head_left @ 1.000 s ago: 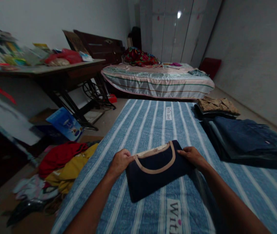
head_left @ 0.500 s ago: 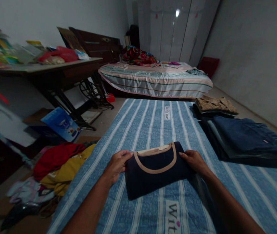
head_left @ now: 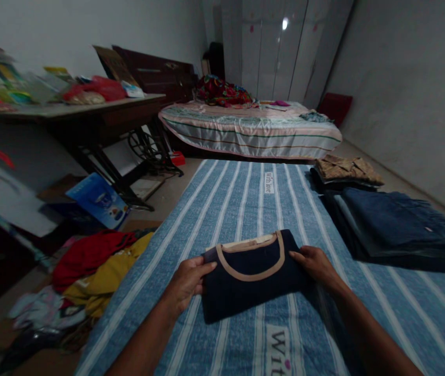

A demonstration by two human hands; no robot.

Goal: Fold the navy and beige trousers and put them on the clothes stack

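Note:
A dark navy T-shirt point(head_left: 252, 292) with a tan neckband lies folded into a rectangle on the blue-and-white striped bedsheet point(head_left: 230, 203). Its neckline faces up, with a pale label inside the collar. My left hand point(head_left: 189, 279) pinches the shirt's left edge between thumb and fingers. At the right edge, my right hand point(head_left: 316, 263) grips the cloth, thumb on top; its other fingers are partly hidden. Some dark cloth lies under my right forearm.
Folded dark blue clothes point(head_left: 398, 219) and a brown patterned garment point(head_left: 348, 169) are stacked on the right. Red clothing point(head_left: 89, 256) and yellow clothing point(head_left: 108, 274) lie heaped at left. A sewing table point(head_left: 101, 107) and another bed point(head_left: 254, 136) stand beyond.
My left hand has slid slightly down along the shirt's left edge, and my right hand has shifted a little down too. The shirt stays nearly in place.

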